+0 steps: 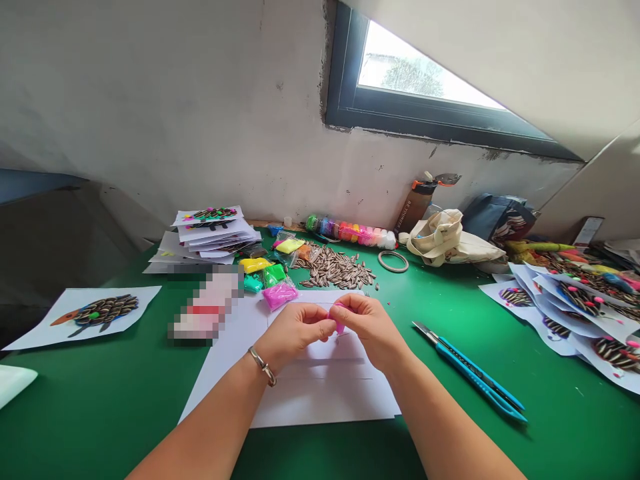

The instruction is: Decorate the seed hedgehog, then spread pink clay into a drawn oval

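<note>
Both hands meet over white paper sheets (310,400) lying on the green table. My left hand (299,331), with a metal bracelet at the wrist, pinches a small piece of pink modelling clay (341,327) between thumb and fingers. From the other side my right hand (370,327) is closed on the same piece, and the fingers hide much of it. Just beyond the left hand lies a bag of magenta clay (280,294). Yellow clay (255,265) and green clay (275,274) are beside it, near a heap of striped sunflower seeds (337,265).
A blue utility knife (470,373) lies right of the paper, blade exposed. Seed pictures are stacked at left (215,233) and right (575,313); a single picture (100,315) lies far left. Along the wall stand a bottle (416,207) and a cloth bag (445,240).
</note>
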{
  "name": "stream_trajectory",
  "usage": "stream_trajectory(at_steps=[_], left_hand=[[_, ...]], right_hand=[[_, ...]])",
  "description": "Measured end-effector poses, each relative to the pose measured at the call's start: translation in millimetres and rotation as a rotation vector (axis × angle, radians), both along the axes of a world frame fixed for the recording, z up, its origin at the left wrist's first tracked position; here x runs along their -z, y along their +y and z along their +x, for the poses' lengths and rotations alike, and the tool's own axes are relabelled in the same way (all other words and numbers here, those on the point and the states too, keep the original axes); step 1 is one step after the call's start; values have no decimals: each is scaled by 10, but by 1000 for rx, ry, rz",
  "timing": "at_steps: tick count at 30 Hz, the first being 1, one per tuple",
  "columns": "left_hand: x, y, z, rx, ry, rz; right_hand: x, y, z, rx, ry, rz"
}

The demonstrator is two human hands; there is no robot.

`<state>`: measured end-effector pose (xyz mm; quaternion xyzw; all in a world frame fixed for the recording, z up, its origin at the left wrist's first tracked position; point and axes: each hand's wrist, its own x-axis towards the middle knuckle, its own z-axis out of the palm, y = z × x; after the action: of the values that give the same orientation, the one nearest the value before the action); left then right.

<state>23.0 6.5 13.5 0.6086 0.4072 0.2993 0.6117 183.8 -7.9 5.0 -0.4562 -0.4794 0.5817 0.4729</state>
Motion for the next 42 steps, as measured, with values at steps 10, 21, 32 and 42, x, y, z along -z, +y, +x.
stream_trajectory(at_steps=[10, 21, 32, 42], left_hand=[[11, 30, -37, -63, 7, 38], [42, 41, -16, -95, -2, 5], [-9, 166, -218, -373, 472, 351], [125, 234, -302, -132, 813, 402]], right_hand=[[64, 48, 101, -43, 28, 14], [39, 49, 74, 9, 45, -40], [130, 150, 15, -1, -340, 71], [219, 326, -277, -95, -642, 203]])
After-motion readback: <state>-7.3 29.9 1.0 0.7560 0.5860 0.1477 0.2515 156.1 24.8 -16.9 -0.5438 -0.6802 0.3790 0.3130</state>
